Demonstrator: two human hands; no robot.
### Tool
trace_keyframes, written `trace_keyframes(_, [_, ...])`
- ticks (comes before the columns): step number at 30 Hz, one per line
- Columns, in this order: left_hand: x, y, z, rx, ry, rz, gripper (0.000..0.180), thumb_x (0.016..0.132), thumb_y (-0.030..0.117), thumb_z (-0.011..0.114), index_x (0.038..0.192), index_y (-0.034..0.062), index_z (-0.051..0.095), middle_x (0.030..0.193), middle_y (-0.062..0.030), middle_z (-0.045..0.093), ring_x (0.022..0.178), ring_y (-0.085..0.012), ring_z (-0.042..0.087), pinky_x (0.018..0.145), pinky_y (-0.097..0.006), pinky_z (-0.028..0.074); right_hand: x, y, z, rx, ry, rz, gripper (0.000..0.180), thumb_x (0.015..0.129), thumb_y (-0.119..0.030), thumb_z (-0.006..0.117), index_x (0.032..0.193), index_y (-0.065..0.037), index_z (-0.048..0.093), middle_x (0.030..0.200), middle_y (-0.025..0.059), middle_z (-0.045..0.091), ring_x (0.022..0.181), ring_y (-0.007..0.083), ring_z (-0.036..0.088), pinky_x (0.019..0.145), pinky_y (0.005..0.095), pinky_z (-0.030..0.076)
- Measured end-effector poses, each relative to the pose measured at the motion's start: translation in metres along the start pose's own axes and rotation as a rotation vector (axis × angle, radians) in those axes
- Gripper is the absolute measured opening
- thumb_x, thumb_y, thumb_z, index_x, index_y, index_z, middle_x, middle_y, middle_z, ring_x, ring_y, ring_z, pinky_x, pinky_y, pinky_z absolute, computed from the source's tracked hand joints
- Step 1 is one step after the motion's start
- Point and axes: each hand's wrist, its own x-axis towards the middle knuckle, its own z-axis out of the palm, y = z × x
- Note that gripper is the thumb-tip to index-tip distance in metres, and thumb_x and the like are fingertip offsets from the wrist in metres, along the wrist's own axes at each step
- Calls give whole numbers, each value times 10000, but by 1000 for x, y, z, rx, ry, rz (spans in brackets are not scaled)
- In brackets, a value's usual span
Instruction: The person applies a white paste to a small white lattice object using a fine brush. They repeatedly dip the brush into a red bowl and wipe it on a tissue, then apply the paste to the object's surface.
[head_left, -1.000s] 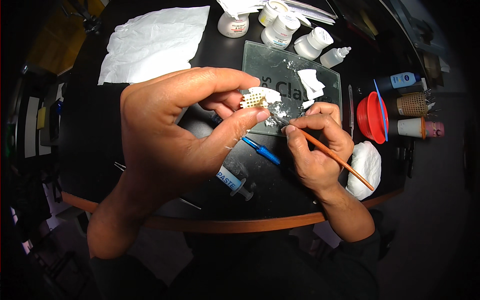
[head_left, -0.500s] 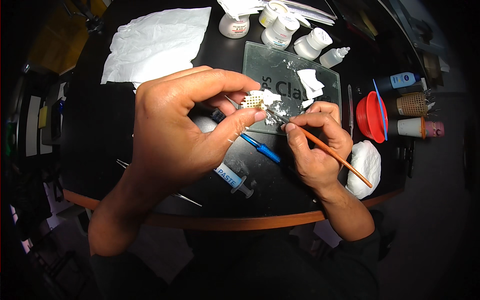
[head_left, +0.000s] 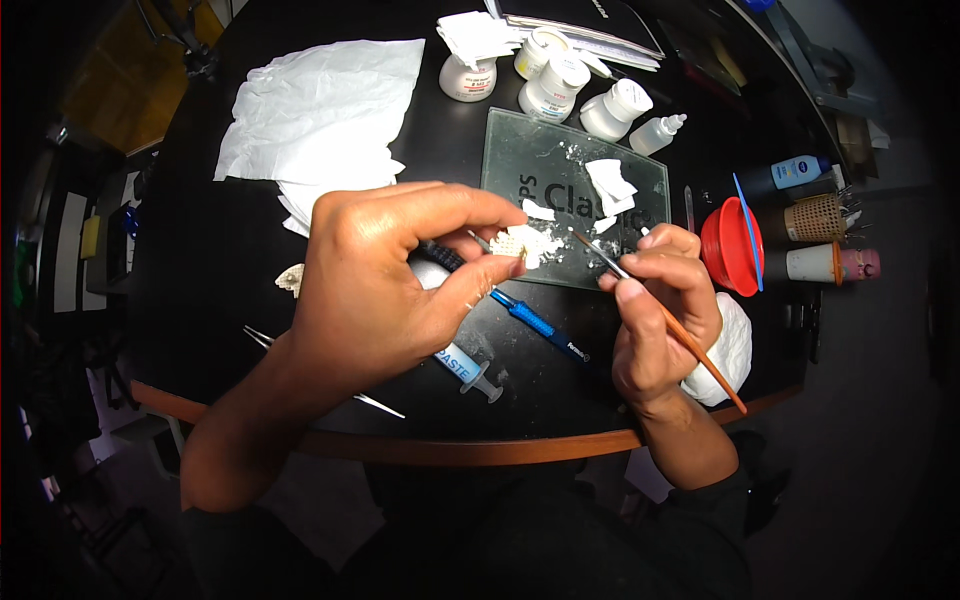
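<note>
Between the thumb and fingertips of my left hand [head_left: 375, 270] is a small pale piece with a grid of holes [head_left: 512, 243]. White crumbly material clings to its right end. My right hand [head_left: 665, 310] grips a fine paintbrush [head_left: 690, 345] with an orange-brown wooden handle and a metal ferrule. Its tip points left and is apart from the pale piece. Beneath both lies a glass slab [head_left: 505, 140] scattered with white powder and holding folded white paper [head_left: 608, 185]. A blue-handled tool [head_left: 537, 325] and a paste syringe [head_left: 463, 368] lie near my left hand, which partly hides the syringe.
White jars [head_left: 553, 88] and a dropper bottle [head_left: 658, 134] stand behind the slab. At right are a red bowl [head_left: 730, 245] with a blue stick across it, and a crumpled white wad [head_left: 728, 350]. Tweezers [head_left: 380, 405] lie near the table edge [head_left: 480, 452]. White paper [head_left: 320, 110] spreads at back left.
The brush tip has left the pale piece as my right hand moved right and down. My left hand has shifted slightly right and lower with the piece, which is turned differently.
</note>
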Motion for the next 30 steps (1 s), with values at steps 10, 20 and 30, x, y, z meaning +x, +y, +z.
trace_keyframes(10, [-4, 2, 7, 61, -109, 85, 274, 717, -15, 840, 985, 21, 792, 824, -103, 776, 719, -165, 740, 690, -279, 513, -3, -27, -4, 308, -106, -114, 120, 897, 26, 632, 1013, 53, 621, 918, 188, 673, 1139, 399, 608, 929, 506, 619])
trace_keyframes(20, [-3, 1, 9, 48, -118, 120, 212, 765, 73, 858, 959, 35, 782, 816, -106, 771, 715, -180, 760, 693, -279, 510, -3, -26, -7, 335, -265, -69, 147, 893, 45, 546, 1032, 49, 594, 917, 192, 608, 1237, 398, 527, 991, 545, 593])
trace_keyframes(30, [-4, -1, 10, 48, -133, 128, 217, 765, 68, 854, 968, 36, 782, 836, -102, 774, 689, -166, 749, 672, -279, 494, -4, -28, -1, 300, -171, -83, 122, 812, 97, 629, 921, 45, 637, 886, 163, 670, 1112, 384, 638, 890, 469, 648])
